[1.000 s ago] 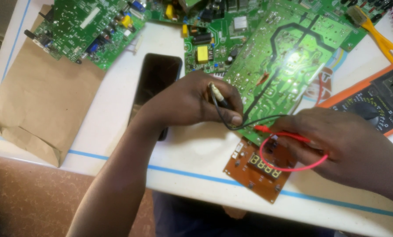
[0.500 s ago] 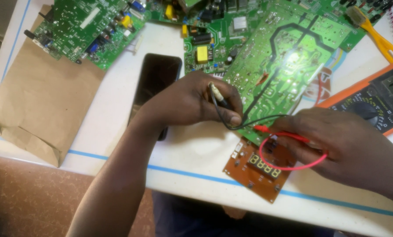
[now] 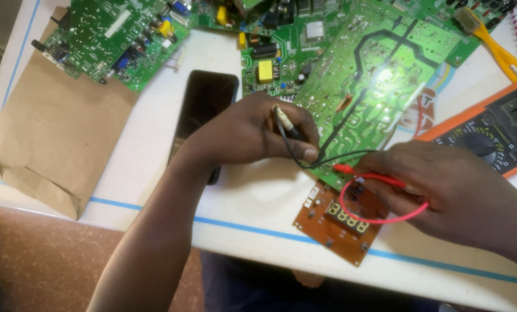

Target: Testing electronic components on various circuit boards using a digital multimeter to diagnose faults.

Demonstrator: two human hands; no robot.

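Brown display board point(image 3: 340, 222) overhangs table edge point(image 3: 154, 209) between both probe-holding hands point(image 3: 252, 130).

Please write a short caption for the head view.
Left hand holds black probe, right hand holds red probe over brown circuit board.

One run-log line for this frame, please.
left hand: holds black probe | right hand: holds red probe | tips near small brown circuit board

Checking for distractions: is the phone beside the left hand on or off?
Off or asleep, as far as shows: the phone lies flat by the left hand, its screen uniformly black, nothing lit.
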